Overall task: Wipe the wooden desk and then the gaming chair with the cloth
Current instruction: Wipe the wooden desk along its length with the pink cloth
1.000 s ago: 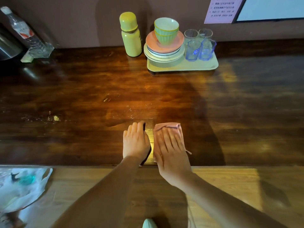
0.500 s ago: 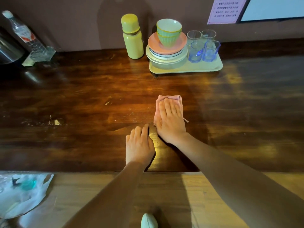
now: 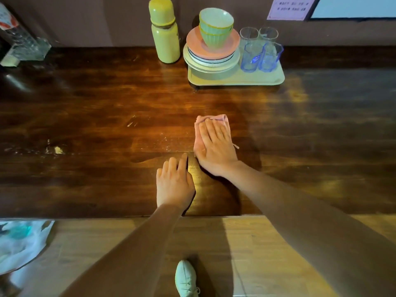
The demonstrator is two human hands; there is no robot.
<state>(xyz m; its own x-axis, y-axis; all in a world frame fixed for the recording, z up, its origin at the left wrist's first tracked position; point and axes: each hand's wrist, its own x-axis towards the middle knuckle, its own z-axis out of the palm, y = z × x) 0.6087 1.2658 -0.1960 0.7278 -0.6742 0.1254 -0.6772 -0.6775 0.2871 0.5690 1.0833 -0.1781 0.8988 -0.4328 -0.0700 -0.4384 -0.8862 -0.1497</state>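
Note:
A dark wooden desk [image 3: 85, 108] fills the middle of the head view. A folded pink cloth [image 3: 214, 118] lies on it, a little in front of the tray. My right hand [image 3: 215, 146] presses flat on the cloth with straight fingers, covering most of it. My left hand [image 3: 174, 183] rests flat on the bare wood just to the left and nearer to me, close to the desk's front edge. A damp streak shows on the wood beside my left hand. No gaming chair is in view.
At the back stand a yellow-green flask [image 3: 165, 31] and a pale tray [image 3: 235, 79] with stacked plates, bowls [image 3: 215, 24] and blue glasses [image 3: 260, 54]. A plastic bottle [image 3: 19, 39] lies far left. A plastic bag [image 3: 19, 243] and my shoe [image 3: 185, 277] are on the floor.
My right hand has slid the cloth away from me, from near the front edge toward the middle of the desk. My left hand has stayed in place.

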